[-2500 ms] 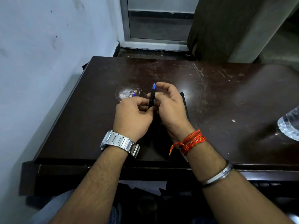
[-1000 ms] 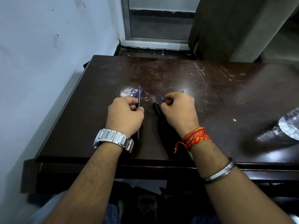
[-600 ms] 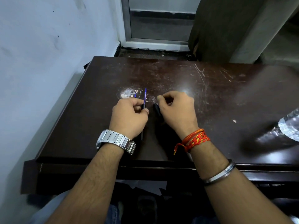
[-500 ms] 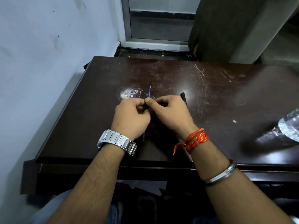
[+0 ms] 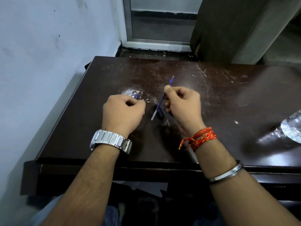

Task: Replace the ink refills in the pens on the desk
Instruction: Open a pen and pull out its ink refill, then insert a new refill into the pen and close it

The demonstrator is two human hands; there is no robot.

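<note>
My right hand (image 5: 183, 106) pinches a thin blue ink refill (image 5: 160, 103) between thumb and forefinger. The refill slants from its tip at the upper right down to the lower left, above the dark brown desk (image 5: 228, 103). A black pen barrel (image 5: 160, 112) lies on the desk under the refill's lower end, just left of my right hand. My left hand (image 5: 123, 115) rests as a closed fist to the left, with nothing visible in it. A small blue pen part (image 5: 136, 96) lies by its knuckles, next to a white smudge.
A clear plastic bottle (image 5: 292, 128) lies at the desk's right edge. A pale wall runs along the desk's left side. Beyond the far edge stand a metal-framed door (image 5: 159, 22) and a dark panel. The desk's front edge is close to my wrists.
The blue refill went from my left hand to my right. The hands met in the middle, then moved apart, and the refill now tilts to the right.
</note>
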